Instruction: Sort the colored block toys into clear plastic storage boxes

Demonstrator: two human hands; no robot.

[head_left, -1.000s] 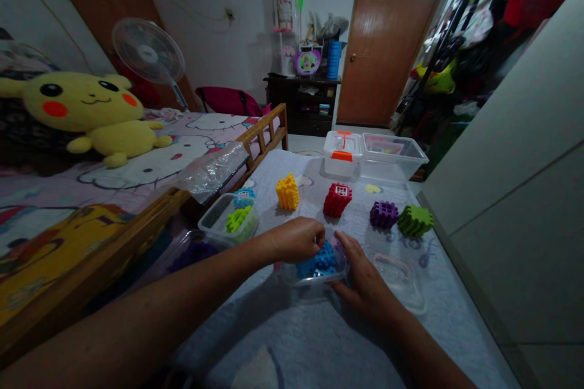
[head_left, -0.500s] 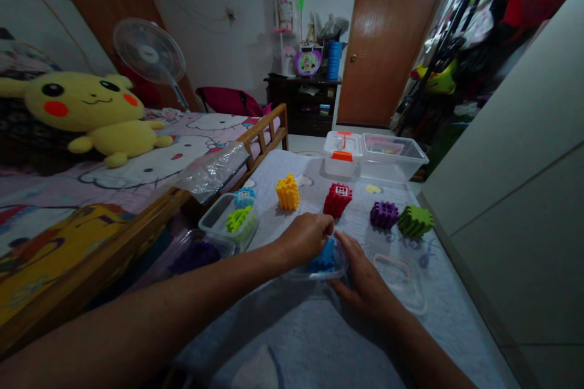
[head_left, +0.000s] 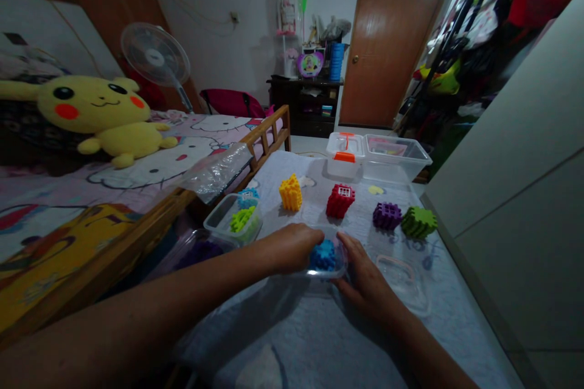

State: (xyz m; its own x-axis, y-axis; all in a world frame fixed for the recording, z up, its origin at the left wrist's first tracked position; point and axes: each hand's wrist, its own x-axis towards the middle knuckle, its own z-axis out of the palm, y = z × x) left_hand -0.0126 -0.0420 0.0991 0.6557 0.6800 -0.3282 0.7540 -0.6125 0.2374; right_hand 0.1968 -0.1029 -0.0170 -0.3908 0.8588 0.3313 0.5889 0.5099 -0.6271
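A transparent plastic box (head_left: 329, 267) sits between my hands, with a blue interlocking plastic block (head_left: 323, 256) inside it. My left hand (head_left: 292, 248) grips the box's left side, and my right hand (head_left: 365, 282) holds its right corner. Beyond them, a yellow block (head_left: 291, 192), a red block (head_left: 340, 201), a purple block (head_left: 387, 216) and a green block (head_left: 418, 222) stand in a row on the pale quilted cloth (head_left: 310, 331). A transparent lid (head_left: 401, 282) lies near my right hand.
To the left, a small transparent box (head_left: 232, 220) holds green and blue pieces, and a purple-filled box (head_left: 201, 250) sits lower. Two plastic storage boxes (head_left: 383, 157) stand behind the blocks. A wooden bed rail (head_left: 267, 134) runs along the left, and a pale cabinet side (head_left: 497, 134) bounds the right.
My left hand has moved from above the blue block to the box's left side. The box has shifted slightly farther from me, and the blue block now shows more compactly inside it.
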